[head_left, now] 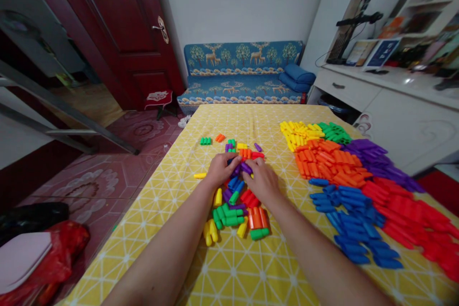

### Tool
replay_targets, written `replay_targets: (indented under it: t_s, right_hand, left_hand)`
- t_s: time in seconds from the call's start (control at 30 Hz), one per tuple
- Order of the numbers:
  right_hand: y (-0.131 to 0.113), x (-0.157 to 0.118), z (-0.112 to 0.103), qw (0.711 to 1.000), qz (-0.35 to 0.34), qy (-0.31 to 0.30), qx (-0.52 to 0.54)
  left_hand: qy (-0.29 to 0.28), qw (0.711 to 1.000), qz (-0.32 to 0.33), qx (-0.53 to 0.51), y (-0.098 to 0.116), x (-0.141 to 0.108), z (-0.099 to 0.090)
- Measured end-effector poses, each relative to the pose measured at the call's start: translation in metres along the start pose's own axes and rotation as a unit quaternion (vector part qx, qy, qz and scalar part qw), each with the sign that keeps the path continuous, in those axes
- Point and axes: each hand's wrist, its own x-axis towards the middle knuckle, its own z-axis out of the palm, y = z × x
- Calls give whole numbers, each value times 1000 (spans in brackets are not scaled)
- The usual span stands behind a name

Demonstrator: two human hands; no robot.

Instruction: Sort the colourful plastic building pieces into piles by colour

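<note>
Both hands meet over a mixed pile of bullet-shaped plastic building pieces. My left hand [221, 169] is closed, its thumb and fingers around a purple piece [235, 170] that they partly hide. Close beside it, my right hand [263, 180] pinches another purple piece [246, 168]. Whether the two pieces touch is hard to make out. Below the hands lie blue pieces [234, 184], green pieces [225, 216], red pieces [250, 198], an orange group [258, 219] and yellow pieces [211, 232]. Just beyond the fingers are more orange pieces [245, 153].
Colour-sorted heaps cover the table's right side: yellow [299, 134], green [334, 132], orange [326, 162], purple [380, 162], blue [353, 222] and red [412, 210]. A green group [205, 141] sits at the far left. Past the yellow tablecloth [229, 275] stands a blue sofa [244, 69].
</note>
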Motion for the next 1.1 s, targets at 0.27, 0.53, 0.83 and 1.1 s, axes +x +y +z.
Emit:
replay_targets:
  t_s: [0.27,0.53,0.83,1.1]
  right_hand:
    - [29,20,29,922,58,152,350]
    - [19,13,22,961,-4,96,260]
    - [19,15,22,973,14,83,216]
    - [15,3,0,847,120,194,480]
  left_hand:
    - [-50,998,31,12,0,-2,-2]
    - [-48,996,73,-29,-7,0,2]
    - [-50,995,65,-51,-9,0,3]
    - [-39,997,49,-35,-6,1,2]
